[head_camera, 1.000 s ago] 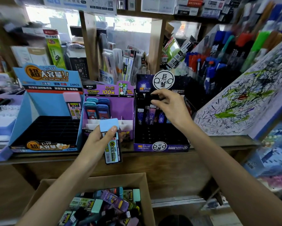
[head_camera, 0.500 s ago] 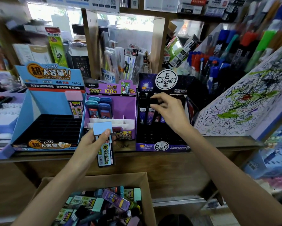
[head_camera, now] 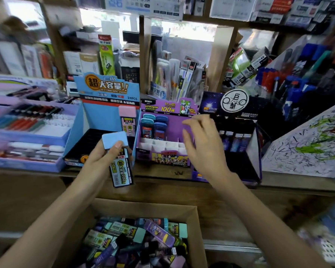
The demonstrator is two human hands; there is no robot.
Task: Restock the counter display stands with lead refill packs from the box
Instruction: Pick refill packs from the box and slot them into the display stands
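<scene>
One held pack [head_camera: 122,169]: blue-capped, upright, grasped in left grip [head_camera: 102,159], just before the blue stand [head_camera: 108,105].
Right grip [head_camera: 203,149]: released, fingers loosely spread, nothing in it, blurred; covers part of the purple stand [head_camera: 174,124] and the left edge of the dark stand [head_camera: 238,151].
Three stands on the surface [head_camera: 162,172]: blue with one pink-capped pack [head_camera: 128,120] at back right; purple with four packs; dark with four showing.
One box [head_camera: 143,205]: below, heaped with mixed packs, too many to count.
Around: scribbled board [head_camera: 307,144] right, pen trays [head_camera: 27,165] left.
</scene>
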